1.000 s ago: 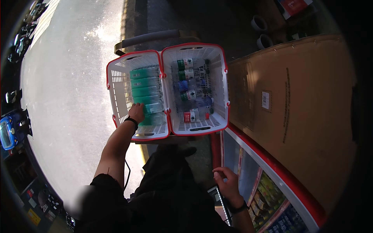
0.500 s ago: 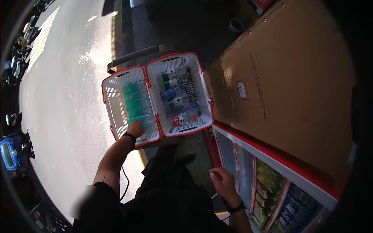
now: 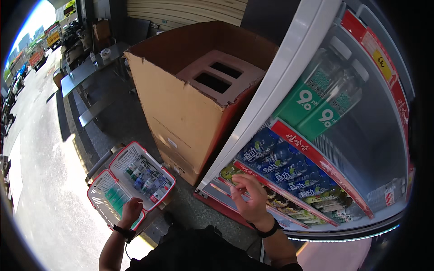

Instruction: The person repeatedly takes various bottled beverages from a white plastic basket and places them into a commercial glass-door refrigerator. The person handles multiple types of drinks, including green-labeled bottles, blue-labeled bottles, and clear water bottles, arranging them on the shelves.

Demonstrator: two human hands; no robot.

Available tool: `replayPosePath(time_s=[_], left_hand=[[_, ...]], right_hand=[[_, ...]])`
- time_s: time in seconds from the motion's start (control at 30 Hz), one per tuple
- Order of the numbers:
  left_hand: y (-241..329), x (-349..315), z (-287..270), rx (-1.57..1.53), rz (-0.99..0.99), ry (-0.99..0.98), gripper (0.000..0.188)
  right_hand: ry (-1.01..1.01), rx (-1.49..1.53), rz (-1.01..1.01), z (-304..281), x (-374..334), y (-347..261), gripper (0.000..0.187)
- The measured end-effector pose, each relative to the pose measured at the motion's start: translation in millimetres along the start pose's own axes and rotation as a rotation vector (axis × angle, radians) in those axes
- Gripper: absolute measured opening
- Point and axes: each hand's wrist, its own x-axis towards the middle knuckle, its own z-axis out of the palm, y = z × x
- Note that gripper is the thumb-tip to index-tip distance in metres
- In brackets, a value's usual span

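My left hand [image 3: 131, 212] is at the near rim of the left white basket [image 3: 96, 192], beside bottles with green labels [image 3: 115, 198]. Its fingers are curled; whatever is in them, if anything, is hidden. In the adjoining white basket [image 3: 118, 165] lie several clear and blue-tinted bottles [image 3: 145, 178]. My right hand [image 3: 250, 199] is raised before the shelves of a glass-fronted drinks fridge [image 3: 271, 95], loosely bent, with thumb and fingers apart and nothing visible between them. Two clear bottles with green labels [image 3: 312, 101] stand on an upper shelf, above rows of blue-labelled bottles [image 3: 282, 165].
A tall open cardboard box [image 3: 176, 113] with a cut-out insert stands between the baskets and the fridge. Behind the baskets are a metal table [image 3: 86, 74] and a bench [image 3: 95, 113]. A sunlit road [image 3: 40, 149] runs along the left, with parked vehicles beyond.
My view has swung right and up, bringing the fridge shelves into sight. My right hand has risen toward them. The left hand has come back from the green-labelled bottles to the basket's near rim.
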Motion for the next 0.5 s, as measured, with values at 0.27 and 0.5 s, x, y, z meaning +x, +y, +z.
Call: replayPosePath(time_s=[0.27, 0.5], left_hand=[[194.5, 23.9, -10.8, 0.022, 0.442, -0.145, 0.019], [308.1, 16.9, -16.3, 0.052, 0.722, -0.213, 0.024]], right_hand=[[0.641, -0.32, -0.093, -128.6, 72.0, -67.5, 0.057], [0.579, -0.387, 0.188, -158.3, 131.8, -69.5, 0.083]])
